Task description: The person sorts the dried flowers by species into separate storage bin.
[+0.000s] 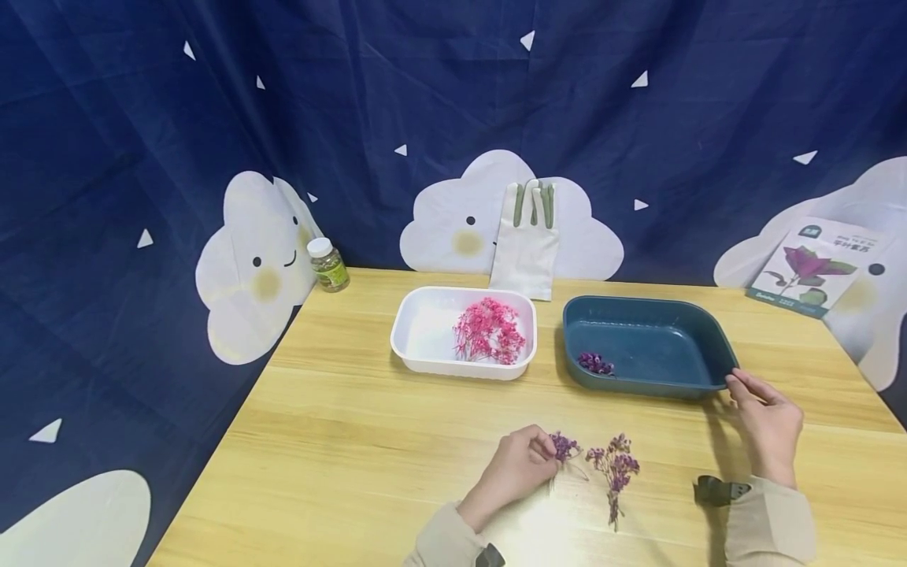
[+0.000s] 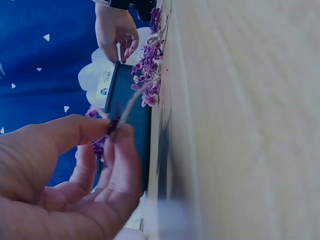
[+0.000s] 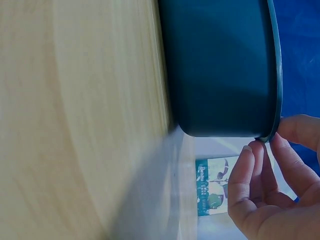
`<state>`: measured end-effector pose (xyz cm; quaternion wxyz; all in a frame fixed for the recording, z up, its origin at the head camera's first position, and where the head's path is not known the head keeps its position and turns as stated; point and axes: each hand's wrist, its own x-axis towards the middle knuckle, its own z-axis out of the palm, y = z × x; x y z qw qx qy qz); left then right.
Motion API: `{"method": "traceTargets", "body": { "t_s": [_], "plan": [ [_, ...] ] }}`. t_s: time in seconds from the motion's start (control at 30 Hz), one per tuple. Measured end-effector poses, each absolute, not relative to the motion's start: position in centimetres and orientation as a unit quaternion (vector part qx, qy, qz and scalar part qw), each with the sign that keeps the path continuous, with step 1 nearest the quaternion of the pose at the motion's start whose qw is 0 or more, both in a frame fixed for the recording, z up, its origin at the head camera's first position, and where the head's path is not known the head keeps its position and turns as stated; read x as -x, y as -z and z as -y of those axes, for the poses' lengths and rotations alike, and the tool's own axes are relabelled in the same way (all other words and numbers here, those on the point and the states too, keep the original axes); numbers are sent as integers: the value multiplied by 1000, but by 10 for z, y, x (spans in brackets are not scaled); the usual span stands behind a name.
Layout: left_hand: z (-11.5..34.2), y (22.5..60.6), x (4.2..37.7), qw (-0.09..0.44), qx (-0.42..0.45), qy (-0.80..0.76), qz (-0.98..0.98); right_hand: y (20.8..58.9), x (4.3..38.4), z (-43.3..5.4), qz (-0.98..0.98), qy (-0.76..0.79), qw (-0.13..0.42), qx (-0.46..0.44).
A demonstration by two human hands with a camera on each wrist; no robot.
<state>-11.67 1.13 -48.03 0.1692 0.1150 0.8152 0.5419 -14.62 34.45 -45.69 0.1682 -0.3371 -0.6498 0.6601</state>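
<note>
My left hand (image 1: 516,470) pinches a small sprig of purple dried flowers (image 1: 564,446) by its stems, low over the table. In the left wrist view a thin piece of twine (image 2: 131,102) runs up from the fingertips. Just right of it lies a bunch of purple dried flowers (image 1: 620,470), stems toward me. My right hand (image 1: 768,421) grips the near right corner of a dark teal tray (image 1: 659,354) between thumb and fingers. In that tray's near left corner lie some dark purple flowers (image 1: 595,363). The left fingers partly hide the sprig.
To the left stands a white tray (image 1: 425,335) holding pink dried flowers (image 1: 490,331). White-and-green gloves (image 1: 524,244) lean on the curtain behind. A lidded jar (image 1: 329,268) sits at the back left, a plant-picture packet (image 1: 811,272) at the back right.
</note>
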Motion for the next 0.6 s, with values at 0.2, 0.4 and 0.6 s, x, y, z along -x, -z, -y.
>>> {"method": "traceTargets", "body": {
  "t_s": [0.2, 0.4, 0.6],
  "plan": [
    [-12, 482, 121, 167, -100, -583, -789, 456, 146, -344, 651, -659, 173, 335],
    [-14, 481, 125, 144, -97, -606, -776, 456, 146, -344, 651, -659, 175, 335],
    [-18, 479, 133, 134, -86, -633, -757, 456, 146, -344, 661, -648, 172, 337]
  ]
}}
